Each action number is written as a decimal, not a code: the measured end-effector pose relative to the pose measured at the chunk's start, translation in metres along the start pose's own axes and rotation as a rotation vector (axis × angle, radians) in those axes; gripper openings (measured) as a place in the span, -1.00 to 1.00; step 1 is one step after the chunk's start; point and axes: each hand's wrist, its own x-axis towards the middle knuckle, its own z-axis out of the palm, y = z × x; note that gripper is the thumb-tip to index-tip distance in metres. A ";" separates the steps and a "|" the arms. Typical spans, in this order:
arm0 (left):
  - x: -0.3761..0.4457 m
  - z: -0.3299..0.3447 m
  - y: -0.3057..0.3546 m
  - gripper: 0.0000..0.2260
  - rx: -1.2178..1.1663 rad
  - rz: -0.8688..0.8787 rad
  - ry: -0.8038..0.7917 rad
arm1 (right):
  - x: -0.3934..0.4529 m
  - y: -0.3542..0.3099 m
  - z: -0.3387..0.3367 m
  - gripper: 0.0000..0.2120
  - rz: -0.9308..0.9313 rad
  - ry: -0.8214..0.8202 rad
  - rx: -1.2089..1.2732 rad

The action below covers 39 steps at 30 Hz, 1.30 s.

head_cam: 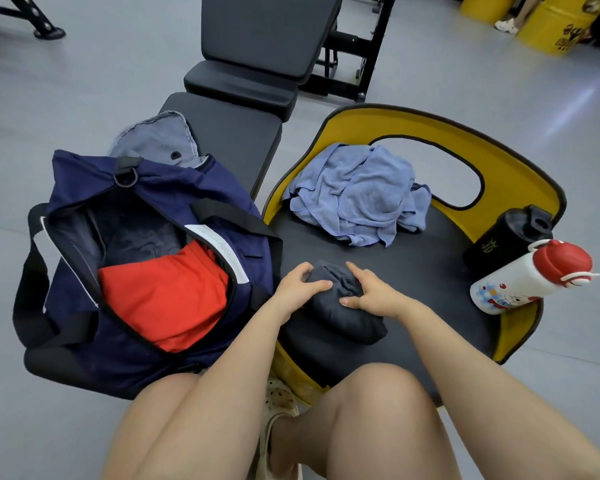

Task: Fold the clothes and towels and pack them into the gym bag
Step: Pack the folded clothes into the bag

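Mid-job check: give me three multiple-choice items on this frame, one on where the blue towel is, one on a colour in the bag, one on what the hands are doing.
1. Where is the blue towel?
A. in the gym bag
B. on the yellow chair
C. on the floor

2. What colour is the topmost garment inside the gym bag?
A. red
B. green
C. white

3. What state is the dark garment in?
A. hanging from the bench
B. lying untouched
C. held by both hands

Key: 1 B, the towel lies crumpled on the seat of the yellow chair. 2 A, the red garment shows through the open zip. 3 C, the left hand and right hand each have a grip on it.
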 end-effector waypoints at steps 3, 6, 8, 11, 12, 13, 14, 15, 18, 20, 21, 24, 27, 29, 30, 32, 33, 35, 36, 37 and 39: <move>-0.017 -0.007 0.011 -0.85 -0.048 0.072 -0.027 | -0.005 -0.005 -0.009 -0.42 -0.075 0.010 -0.036; -0.035 -0.018 0.018 -0.83 -0.063 0.125 -0.033 | -0.019 -0.022 -0.017 -0.44 -0.177 0.018 0.028; -0.047 -0.026 0.022 -0.84 -0.091 0.149 -0.032 | -0.032 -0.037 -0.021 -0.49 -0.214 -0.045 0.091; -0.065 -0.041 0.026 -0.83 -0.116 0.193 -0.009 | -0.045 -0.060 -0.018 -0.65 -0.254 -0.068 0.112; -0.071 -0.046 0.027 -0.84 -0.125 0.213 0.005 | -0.048 -0.066 -0.016 -0.67 -0.274 -0.044 0.116; -0.077 -0.051 0.029 -0.85 -0.132 0.235 0.029 | -0.050 -0.073 -0.013 -0.69 -0.298 -0.018 0.121; -0.082 -0.056 0.031 -0.85 -0.143 0.258 0.057 | -0.052 -0.079 -0.009 -0.70 -0.320 0.005 0.124; -0.086 -0.061 0.032 -0.84 -0.154 0.272 0.090 | -0.055 -0.087 -0.005 -0.70 -0.339 0.022 0.127; -0.100 -0.077 0.033 -0.78 -0.181 0.306 0.200 | -0.062 -0.111 0.006 -0.69 -0.379 0.077 0.132; -0.108 -0.088 0.033 -0.76 -0.195 0.355 0.282 | -0.065 -0.125 0.012 -0.68 -0.403 0.117 0.148; -0.113 -0.093 0.035 -0.77 -0.197 0.388 0.317 | -0.066 -0.133 0.016 -0.69 -0.419 0.135 0.160; -0.127 -0.115 0.042 -0.85 -0.222 0.478 0.466 | -0.067 -0.158 0.025 -0.70 -0.460 0.201 0.222; -0.144 -0.146 0.037 -0.91 -0.085 0.553 0.787 | -0.065 -0.182 0.036 -0.67 -0.457 0.285 0.201; -0.151 -0.166 0.025 -0.85 0.258 0.498 1.065 | -0.063 -0.197 0.046 -0.62 -0.447 0.333 0.161; -0.153 -0.175 0.018 -0.82 0.383 0.437 1.150 | -0.063 -0.205 0.052 -0.59 -0.440 0.352 0.138; -0.157 -0.185 0.008 -0.73 0.477 0.288 1.122 | -0.062 -0.219 0.064 -0.53 -0.416 0.387 0.061; -0.158 -0.188 0.003 -0.67 0.497 0.226 1.054 | -0.061 -0.225 0.071 -0.51 -0.404 0.396 0.015; -0.158 -0.193 -0.007 -0.52 0.519 0.155 0.954 | -0.058 -0.238 0.084 -0.48 -0.390 0.401 -0.070; -0.159 -0.194 -0.011 -0.45 0.506 0.125 0.923 | -0.056 -0.243 0.091 -0.49 -0.381 0.405 -0.111; -0.160 -0.195 -0.013 -0.39 0.483 0.090 0.887 | -0.054 -0.247 0.098 -0.50 -0.372 0.416 -0.156; -0.164 -0.197 -0.015 -0.31 0.460 0.055 0.802 | -0.047 -0.254 0.111 -0.53 -0.361 0.472 -0.261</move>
